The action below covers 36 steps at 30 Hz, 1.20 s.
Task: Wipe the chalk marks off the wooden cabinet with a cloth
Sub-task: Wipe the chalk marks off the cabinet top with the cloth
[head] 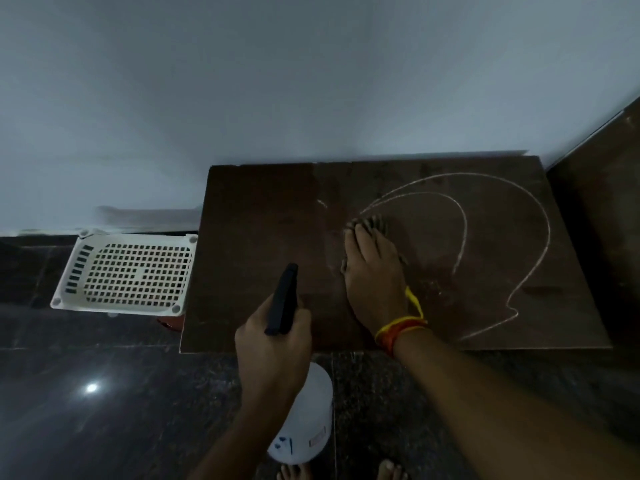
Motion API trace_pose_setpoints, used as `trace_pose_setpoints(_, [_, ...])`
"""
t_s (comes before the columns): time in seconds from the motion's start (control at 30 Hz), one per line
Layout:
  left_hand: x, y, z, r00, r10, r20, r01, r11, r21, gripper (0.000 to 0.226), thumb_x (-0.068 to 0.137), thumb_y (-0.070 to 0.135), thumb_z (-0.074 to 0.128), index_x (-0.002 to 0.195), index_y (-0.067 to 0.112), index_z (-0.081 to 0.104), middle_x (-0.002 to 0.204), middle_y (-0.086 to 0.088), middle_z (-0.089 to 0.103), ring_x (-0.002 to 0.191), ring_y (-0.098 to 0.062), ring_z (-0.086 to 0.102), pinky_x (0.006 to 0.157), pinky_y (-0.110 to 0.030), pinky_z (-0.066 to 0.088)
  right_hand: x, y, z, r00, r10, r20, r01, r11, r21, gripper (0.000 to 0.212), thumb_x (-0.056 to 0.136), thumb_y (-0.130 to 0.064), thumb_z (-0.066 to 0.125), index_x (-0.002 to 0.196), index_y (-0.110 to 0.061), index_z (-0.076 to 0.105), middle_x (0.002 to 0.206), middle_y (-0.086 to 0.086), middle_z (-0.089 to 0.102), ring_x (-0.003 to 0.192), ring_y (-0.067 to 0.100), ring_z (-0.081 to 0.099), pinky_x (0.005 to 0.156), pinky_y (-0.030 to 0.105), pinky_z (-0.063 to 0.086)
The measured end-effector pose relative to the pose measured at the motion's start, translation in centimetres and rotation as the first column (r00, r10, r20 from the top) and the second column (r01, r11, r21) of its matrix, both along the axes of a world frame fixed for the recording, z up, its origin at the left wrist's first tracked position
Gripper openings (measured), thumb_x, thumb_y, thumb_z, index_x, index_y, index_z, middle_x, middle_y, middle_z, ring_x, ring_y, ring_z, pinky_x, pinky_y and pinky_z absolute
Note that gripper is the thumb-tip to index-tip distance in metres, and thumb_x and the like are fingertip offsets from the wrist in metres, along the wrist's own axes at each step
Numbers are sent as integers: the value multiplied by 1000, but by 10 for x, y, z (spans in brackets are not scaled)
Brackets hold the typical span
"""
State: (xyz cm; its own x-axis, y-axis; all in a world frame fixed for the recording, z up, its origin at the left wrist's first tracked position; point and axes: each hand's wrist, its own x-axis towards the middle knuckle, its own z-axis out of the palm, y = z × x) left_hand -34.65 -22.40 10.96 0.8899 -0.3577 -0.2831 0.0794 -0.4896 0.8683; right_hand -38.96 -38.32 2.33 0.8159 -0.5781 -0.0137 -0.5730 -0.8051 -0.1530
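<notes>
The right hand (374,275) covers most of the cloth (369,222). The left hand (273,348) hides the bottle (304,424) neck. The bottom edge cuts off the toes (391,471). The bottle label is too blurry to read.

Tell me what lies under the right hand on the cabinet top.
A dark cloth shows past the fingertips and beside the palm of the right hand, pressed flat on the wooden cabinet. The hand covers most of the cloth and any chalk beneath.

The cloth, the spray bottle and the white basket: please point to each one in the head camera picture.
cloth (370,221): head view, on the striped edge showing past the fingertips.
spray bottle (304,427): head view, on its white body below the hand.
white basket (138,271): head view, on its perforated bottom.
</notes>
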Motion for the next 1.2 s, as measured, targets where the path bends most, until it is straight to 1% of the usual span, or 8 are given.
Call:
trace_pose_setpoints(0.07, [0,3,1,1000,-10,11,10,1000,23,27,84,9,63,60,11,52,47,1,47,43,-15,44,43,-31,36,-19,28,-3,998,64,-29,-63,997,38,56,97,-24,44,147,-6,27,151,15,33,137,37,32,111,50,30])
trace_pose_setpoints(0.2, [6,3,15,998,-53,45,53,999,7,28,85,11,62,59,11,51,47,-3,49,43,-14,45,41,-27,36,-55,71,3,991,133,29,-135,988,77,69,81,-22,72,140,-4,41,140,17,48,126,40,47,100,52,44])
trace_pose_setpoints(0.4, [22,5,16,997,-54,62,56,998,-30,19,84,14,61,66,11,54,55,-12,53,49,-26,50,46,-36,42,23,19,11,998,18,56,-19,1000,10,54,95,-21,51,143,-4,36,146,17,40,133,37,38,109,48,34])
trace_pose_setpoints(0.53, [16,15,8,995,-87,49,85,996,23,24,85,12,61,63,10,51,51,-4,49,45,-12,44,43,-30,37,-2,53,-4,999,-6,45,6,1000,12,58,90,-22,59,142,-4,39,144,16,43,130,37,43,106,48,38])
trace_pose_setpoints(0.67, [21,10,17,996,-93,9,92,995,32,22,85,14,61,66,5,54,57,-15,53,50,-23,47,49,-40,43,-30,76,-5,997,62,43,-64,996,57,70,79,-23,74,139,-5,43,141,16,47,129,38,45,102,51,43])
trace_pose_setpoints(0.77, [36,0,26,995,-104,4,104,994,33,20,86,16,60,70,5,56,61,-18,58,53,-27,52,55,-47,50,-2,53,0,995,44,87,-45,999,4,59,84,-19,67,137,-4,46,139,16,49,127,37,47,103,49,42])
trace_pose_setpoints(0.9, [53,-11,23,991,-130,29,129,990,55,20,87,19,57,73,5,56,63,-22,58,54,-29,53,55,-45,51,40,13,4,997,-35,71,36,999,-4,53,94,-22,52,142,-4,37,146,16,41,133,36,39,110,48,33])
trace_pose_setpoints(1.2, [76,-25,22,990,-131,-52,136,984,116,21,87,21,57,72,7,56,58,-10,54,51,-22,50,55,-37,47,31,20,0,995,-24,95,28,999,-41,50,90,-20,57,135,-3,48,138,17,50,125,38,48,103,49,41])
